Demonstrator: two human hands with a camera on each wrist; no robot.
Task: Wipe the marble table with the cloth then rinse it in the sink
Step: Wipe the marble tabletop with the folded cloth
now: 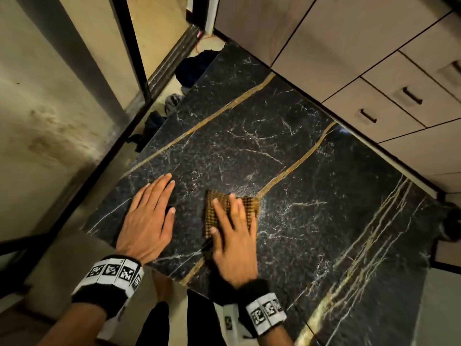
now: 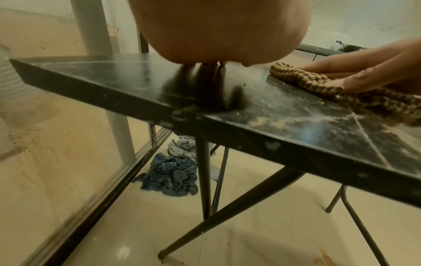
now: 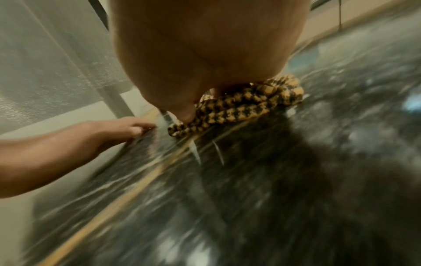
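1. The black marble table (image 1: 287, 151), veined in gold and white, stands beside pale drawer fronts (image 1: 389, 96).
2. A heap of blue clothes (image 2: 170, 176) lies on the floor under the table.
3. The left hand (image 1: 146, 217) lies flat on the table near its edge, fingers (image 1: 159, 186) straight and close together.
4. The right hand (image 1: 234, 240) presses on the cloth, fingers (image 1: 220, 213) spread flat.
5. The brown checked cloth (image 1: 248, 203) lies bunched on the table just beside the left hand.
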